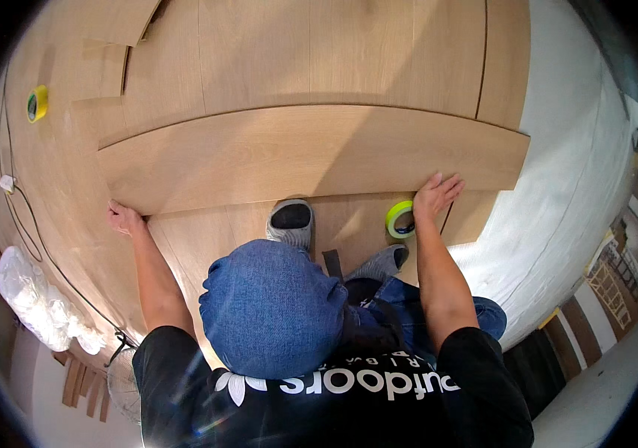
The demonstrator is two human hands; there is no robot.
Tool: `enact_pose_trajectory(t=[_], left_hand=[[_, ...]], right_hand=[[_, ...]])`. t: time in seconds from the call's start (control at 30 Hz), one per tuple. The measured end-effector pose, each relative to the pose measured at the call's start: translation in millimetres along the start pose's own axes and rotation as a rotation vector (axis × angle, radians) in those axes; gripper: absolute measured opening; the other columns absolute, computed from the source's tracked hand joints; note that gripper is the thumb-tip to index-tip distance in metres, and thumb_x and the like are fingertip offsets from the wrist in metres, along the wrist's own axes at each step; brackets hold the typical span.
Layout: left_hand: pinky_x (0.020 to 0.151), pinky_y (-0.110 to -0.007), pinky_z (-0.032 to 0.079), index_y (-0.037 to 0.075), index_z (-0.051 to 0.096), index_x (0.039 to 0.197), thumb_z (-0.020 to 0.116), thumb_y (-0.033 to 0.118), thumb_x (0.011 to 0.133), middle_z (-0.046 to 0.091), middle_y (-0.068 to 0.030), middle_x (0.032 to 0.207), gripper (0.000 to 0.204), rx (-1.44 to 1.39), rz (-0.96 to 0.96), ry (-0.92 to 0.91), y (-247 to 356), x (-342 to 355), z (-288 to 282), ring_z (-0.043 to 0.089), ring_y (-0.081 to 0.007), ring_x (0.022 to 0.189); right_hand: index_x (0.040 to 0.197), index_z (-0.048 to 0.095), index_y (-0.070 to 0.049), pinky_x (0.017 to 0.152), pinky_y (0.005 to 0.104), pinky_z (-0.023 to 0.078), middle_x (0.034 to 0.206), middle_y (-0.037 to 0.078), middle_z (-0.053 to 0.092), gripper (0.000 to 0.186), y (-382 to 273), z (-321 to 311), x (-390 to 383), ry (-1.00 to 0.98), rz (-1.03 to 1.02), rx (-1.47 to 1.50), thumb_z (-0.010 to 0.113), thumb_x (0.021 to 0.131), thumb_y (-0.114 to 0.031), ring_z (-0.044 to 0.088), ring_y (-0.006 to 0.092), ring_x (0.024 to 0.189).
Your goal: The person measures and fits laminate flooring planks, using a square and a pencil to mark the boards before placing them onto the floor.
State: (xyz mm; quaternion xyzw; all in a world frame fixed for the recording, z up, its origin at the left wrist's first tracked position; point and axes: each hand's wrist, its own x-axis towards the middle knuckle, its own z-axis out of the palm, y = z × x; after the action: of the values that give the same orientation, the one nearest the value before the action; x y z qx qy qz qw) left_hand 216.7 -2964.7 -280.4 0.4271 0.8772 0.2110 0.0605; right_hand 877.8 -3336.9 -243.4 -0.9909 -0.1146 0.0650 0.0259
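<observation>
A long light-brown floor plank (311,153) lies crosswise in front of my knees, over other planks of the same colour. At its near left corner, my left hand (125,219) has its fingers curled in against the edge, closed on the plank. Near the right end, my right hand (438,196) rests on the near edge, fingers stretched out over the top face. Just left of my right wrist is a bright yellow-green tape roll (399,219). My grey-and-black shod foot (290,222) is close to the plank's near edge.
Laid wood flooring (259,52) extends beyond the plank, with loose boards (99,71) at far left. A yellow tape roll (37,104) and a cable (39,246) are on the left, beside a clear plastic bag (32,299). White underlay sheet (558,194) covers the right side.
</observation>
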Motion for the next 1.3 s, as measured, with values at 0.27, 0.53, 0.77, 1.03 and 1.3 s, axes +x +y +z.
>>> enact_pose_trajectory(t=[0.27,0.53,0.77,1.03,1.3], left_hand=[[0.075,-0.048,0.049,-0.002,0.067,0.093,0.05,0.023,0.102,0.068,-0.0239,0.089,0.031,0.303,0.875,0.467,-84,96,7,0.065,-0.0366,0.084],[0.08,-0.048,0.048,-0.001,0.068,0.1,0.053,0.037,0.102,0.068,-0.0213,0.093,0.041,0.062,0.113,0.063,3,1,-17,0.063,-0.0359,0.088],[0.077,-0.046,0.049,-0.003,0.068,0.097,0.054,0.033,0.102,0.069,-0.0228,0.089,0.039,0.065,0.146,0.014,4,-8,26,0.065,-0.0357,0.084],[0.084,-0.042,0.05,-0.005,0.065,0.111,0.052,0.029,0.103,0.068,-0.0168,0.101,0.037,-0.045,0.182,-0.178,-66,44,30,0.062,-0.0288,0.089],[0.091,-0.041,0.049,-0.008,0.057,0.132,0.052,0.028,0.103,0.065,-0.0206,0.12,0.047,0.029,0.303,-0.599,6,61,-28,0.06,-0.0296,0.104]], right_hand=[[0.155,0.024,0.01,0.124,0.056,0.011,0.162,0.032,0.02,0.072,63,55,28,0.057,-0.374,-0.264,0.032,0.108,-0.045,0.014,0.0471,0.152],[0.157,0.021,0.005,0.123,0.0535,0.017,0.162,0.032,0.019,0.075,29,29,9,0.068,-0.125,-0.02,0.032,0.107,-0.05,0.017,0.0444,0.152],[0.157,0.024,0.005,0.124,0.0539,0.015,0.163,0.03,0.019,0.073,58,28,11,0.113,-0.136,-0.099,0.035,0.107,-0.048,0.016,0.0421,0.153],[0.156,0.029,0.004,0.124,0.0555,0.013,0.164,0.029,0.02,0.072,19,18,3,0.037,-0.01,0.001,0.049,0.101,-0.04,0.017,0.0465,0.151],[0.15,0.036,0.001,0.116,0.0624,0.028,0.159,0.031,0.026,0.07,28,-71,9,-0.284,-0.014,0.004,0.057,0.097,-0.039,0.027,0.054,0.143]])
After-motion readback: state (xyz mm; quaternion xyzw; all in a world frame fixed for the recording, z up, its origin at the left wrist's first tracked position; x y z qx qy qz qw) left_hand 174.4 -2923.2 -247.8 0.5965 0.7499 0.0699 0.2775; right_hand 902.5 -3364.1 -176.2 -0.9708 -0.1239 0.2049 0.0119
